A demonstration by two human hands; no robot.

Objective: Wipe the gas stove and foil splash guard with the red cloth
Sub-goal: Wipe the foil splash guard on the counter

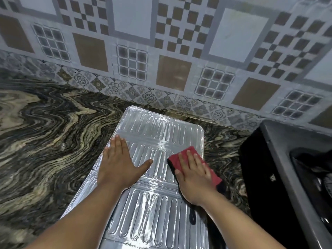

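Foil splash guard lies flat on the swirled black-and-cream granite counter, long axis running from the person toward the patterned tile wall. Ribbed panels show on its surface, with a fold line crossing it between the two hands.

Left hand rests palm-down on the guard's left side, fingers straight and close together, thumb spread out to the right. It holds nothing; it only presses flat on the foil.

Right hand lies palm-down on the red cloth, fingers straight and slightly fanned, pressing the cloth against the guard near its right edge. No curl or pinch is visible. The cloth is folded; a dark underside shows along its left and lower edges, and its lower right corner sticks out past the hand over the guard's edge.

Gas stove sits to the right of the guard, apart from it, dark-bodied, with part of a burner grate at the frame's right edge. A small dark loop lies on the foil just below the right wrist.
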